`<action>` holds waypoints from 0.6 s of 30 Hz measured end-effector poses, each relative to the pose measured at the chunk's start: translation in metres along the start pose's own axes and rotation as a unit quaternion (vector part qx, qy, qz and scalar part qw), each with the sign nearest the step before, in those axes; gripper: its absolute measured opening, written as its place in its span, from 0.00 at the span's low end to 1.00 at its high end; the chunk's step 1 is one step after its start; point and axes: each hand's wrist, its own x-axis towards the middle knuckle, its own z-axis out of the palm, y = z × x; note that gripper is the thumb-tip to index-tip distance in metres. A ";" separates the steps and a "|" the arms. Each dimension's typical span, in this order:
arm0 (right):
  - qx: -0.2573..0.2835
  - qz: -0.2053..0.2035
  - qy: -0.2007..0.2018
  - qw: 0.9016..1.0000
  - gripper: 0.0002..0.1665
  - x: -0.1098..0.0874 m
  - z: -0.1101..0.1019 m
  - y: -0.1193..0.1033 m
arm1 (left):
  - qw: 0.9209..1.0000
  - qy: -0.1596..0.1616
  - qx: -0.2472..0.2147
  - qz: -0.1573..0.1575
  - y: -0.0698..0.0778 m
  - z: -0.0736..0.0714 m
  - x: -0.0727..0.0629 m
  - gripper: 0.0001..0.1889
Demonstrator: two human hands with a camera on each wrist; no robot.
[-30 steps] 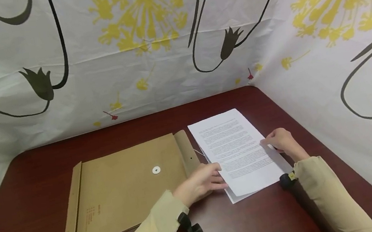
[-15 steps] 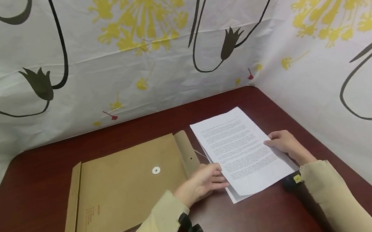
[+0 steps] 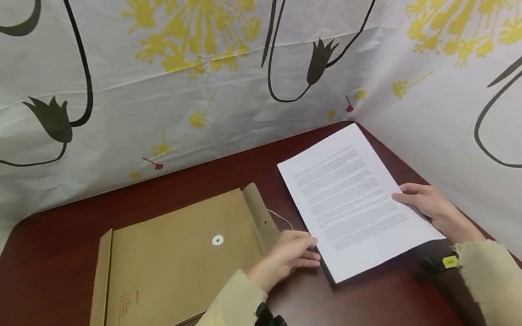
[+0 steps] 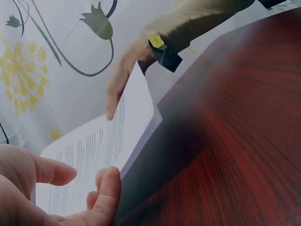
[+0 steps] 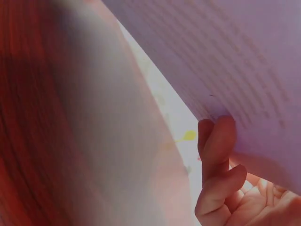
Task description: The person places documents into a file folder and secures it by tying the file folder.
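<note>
My right hand (image 3: 429,206) holds the right edge of a small stack of printed paper (image 3: 346,201), thumb on top and the other fingers underneath. That side is raised off the dark red table, and the right wrist view shows the paper's underside (image 5: 244,70) with lines of text, my curled fingers (image 5: 218,141) against it. Beside the stack's left edge is my left hand (image 3: 291,256), its fingers loosely bent. In the left wrist view its thumb and fingers are apart at the near edge of the paper (image 4: 89,146), pinching nothing.
A brown document envelope (image 3: 180,263) lies at the left, with a white round button (image 3: 218,240) and a flap (image 3: 262,213) at its right end. A thin white string (image 3: 278,217) loops from the flap. Patterned white sheeting (image 3: 213,108) rises behind the table (image 3: 203,176).
My right hand has moved right, carrying the paper away from the envelope and raising its right side. The sheets now line up more evenly. My left hand has barely shifted.
</note>
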 end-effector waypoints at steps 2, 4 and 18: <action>0.026 -0.001 -0.005 1.000 0.19 -0.005 -0.003 0.000 | 1.000 0.008 0.010 0.012 0.000 0.001 0.000 0.09; 0.049 -0.004 -0.012 0.999 0.12 -0.010 -0.005 0.000 | 1.000 0.017 0.013 0.022 0.000 0.001 0.000 0.13; 0.103 -0.021 -0.038 0.994 0.15 -0.030 0.032 -0.014 | 0.993 0.040 0.024 0.109 0.010 -0.027 -0.020 0.07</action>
